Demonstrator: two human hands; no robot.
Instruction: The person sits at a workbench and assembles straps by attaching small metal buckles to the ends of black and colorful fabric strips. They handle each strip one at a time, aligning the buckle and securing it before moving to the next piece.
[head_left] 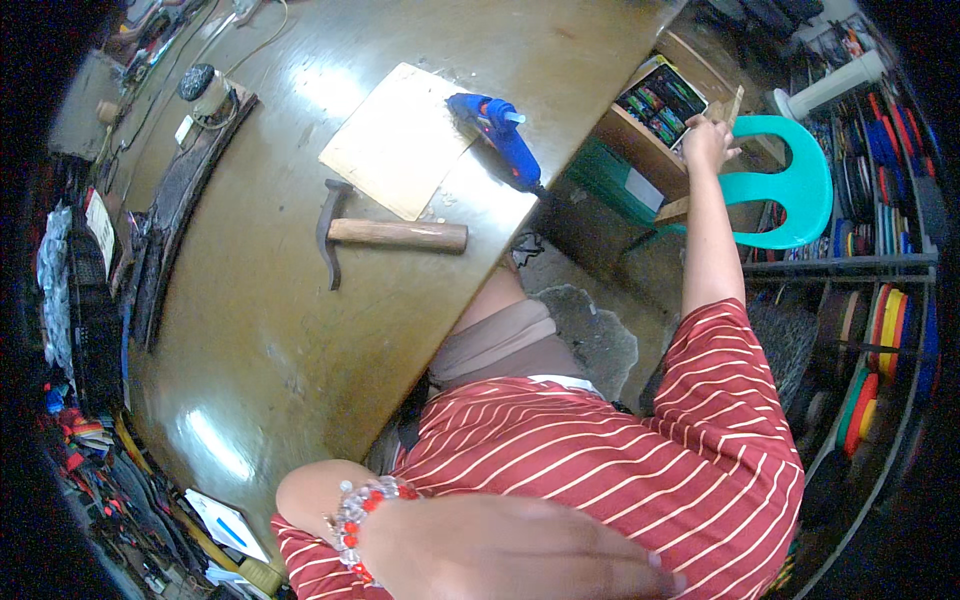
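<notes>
The right hand [706,140] pinches a pale wooden strip [733,106] off the bench's right edge; a steady, firm pinch suits it; the left hand [520,560] rests flat

Right hand [706,142] on a wooden piece [733,105]; hammer [385,236], blue glue gun [500,138] on table [260,340].

A thin pale wooden strip [735,105] stands almost upright at the upper right of the frame, its lower part gripped in the fingers, just beside a turquoise plastic chair [800,185].
</notes>
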